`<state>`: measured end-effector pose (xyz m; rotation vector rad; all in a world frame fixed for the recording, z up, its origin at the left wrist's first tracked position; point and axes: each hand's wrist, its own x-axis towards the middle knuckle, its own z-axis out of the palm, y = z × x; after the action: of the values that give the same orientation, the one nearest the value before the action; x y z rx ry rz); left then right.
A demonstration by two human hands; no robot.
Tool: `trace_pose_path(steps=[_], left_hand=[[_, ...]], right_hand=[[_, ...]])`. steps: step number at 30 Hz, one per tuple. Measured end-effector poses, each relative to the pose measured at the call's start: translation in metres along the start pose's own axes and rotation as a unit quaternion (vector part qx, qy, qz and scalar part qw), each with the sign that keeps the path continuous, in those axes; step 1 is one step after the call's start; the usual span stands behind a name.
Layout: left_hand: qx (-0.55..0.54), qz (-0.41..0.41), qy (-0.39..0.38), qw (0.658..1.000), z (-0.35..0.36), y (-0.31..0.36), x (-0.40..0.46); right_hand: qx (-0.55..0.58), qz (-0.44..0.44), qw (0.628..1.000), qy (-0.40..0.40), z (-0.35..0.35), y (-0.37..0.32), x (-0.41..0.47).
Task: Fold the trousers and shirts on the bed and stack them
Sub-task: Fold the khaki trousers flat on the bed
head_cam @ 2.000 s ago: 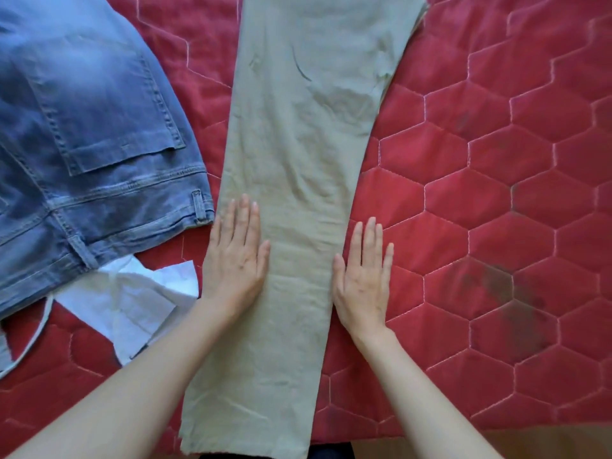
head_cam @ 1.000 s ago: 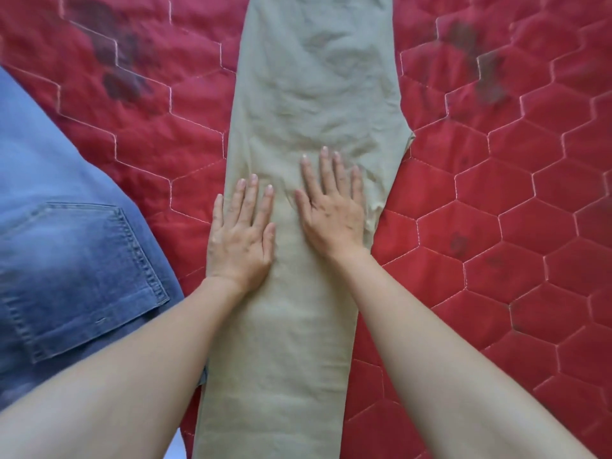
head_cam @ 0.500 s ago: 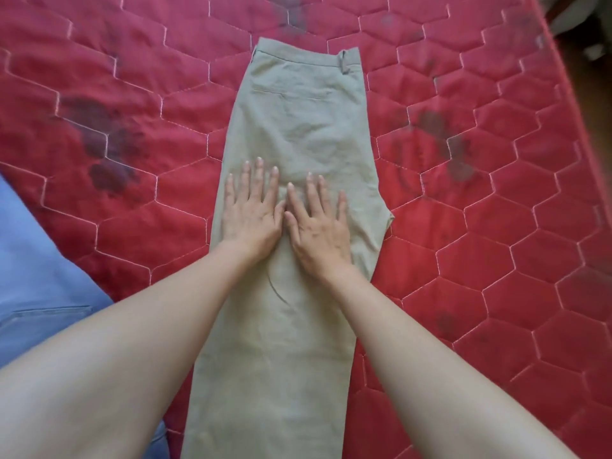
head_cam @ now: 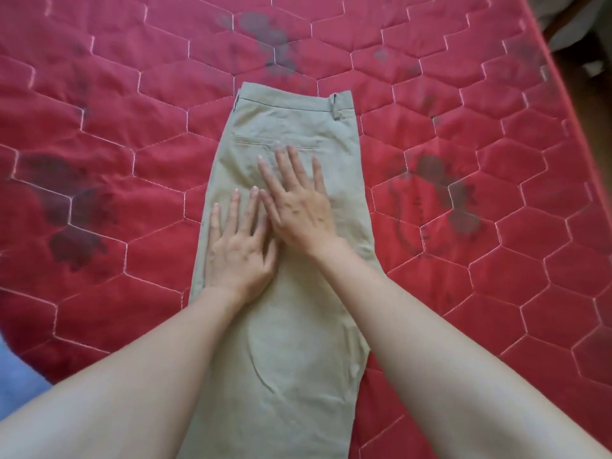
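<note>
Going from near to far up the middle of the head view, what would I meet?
Trouser legs → left hand → right hand → back pocket → waistband → red quilted bedcover.

Both forearms bare to the frame's edge — no sleeves, rings or watch on left grip (head_cam: pixel 239 251) or right grip (head_cam: pixel 299 210).

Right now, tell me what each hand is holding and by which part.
Nothing is held. The left hand and right hand lie flat, fingers straight, pressing the seat of the khaki trousers.
</note>
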<state>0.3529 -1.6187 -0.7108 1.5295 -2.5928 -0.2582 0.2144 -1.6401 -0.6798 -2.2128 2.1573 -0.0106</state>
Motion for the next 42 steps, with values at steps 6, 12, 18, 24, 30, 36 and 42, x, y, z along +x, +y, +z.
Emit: trace_pose_path(steps=[6, 12, 18, 24, 30, 36, 42], left_hand=[[0.007, -0.009, -0.007, 1.0, -0.002, 0.002, -0.001], [0.009, -0.012, 0.002, 1.0, -0.002, 0.002, -0.001], [0.009, -0.013, 0.004, 1.0, -0.001, 0.002, -0.001], [0.004, -0.01, -0.005, 1.0, 0.002, 0.001, -0.001], [-0.012, -0.007, -0.005, 1.0, 0.003, 0.001, -0.002], [0.009, -0.003, -0.021, 1.0, 0.002, -0.001, -0.002], [-0.004, 0.012, -0.069, 0.998, 0.001, -0.01, -0.054]], right_hand=[[0.007, 0.046, 0.999, -0.019, 0.014, 0.051, 0.008], [0.002, 0.133, 0.991, 0.026, -0.004, 0.063, 0.046], [0.003, -0.012, 0.997, -0.072, 0.005, 0.016, 0.087], [0.011, 0.194, 0.981, -0.03, -0.01, 0.079, 0.047], [0.074, 0.106, 0.992, 0.012, -0.003, -0.014, -0.035], [0.029, 0.225, 0.974, -0.023, 0.026, 0.016, -0.155], [0.127, 0.265, 0.953, -0.071, 0.014, 0.032, -0.191]])
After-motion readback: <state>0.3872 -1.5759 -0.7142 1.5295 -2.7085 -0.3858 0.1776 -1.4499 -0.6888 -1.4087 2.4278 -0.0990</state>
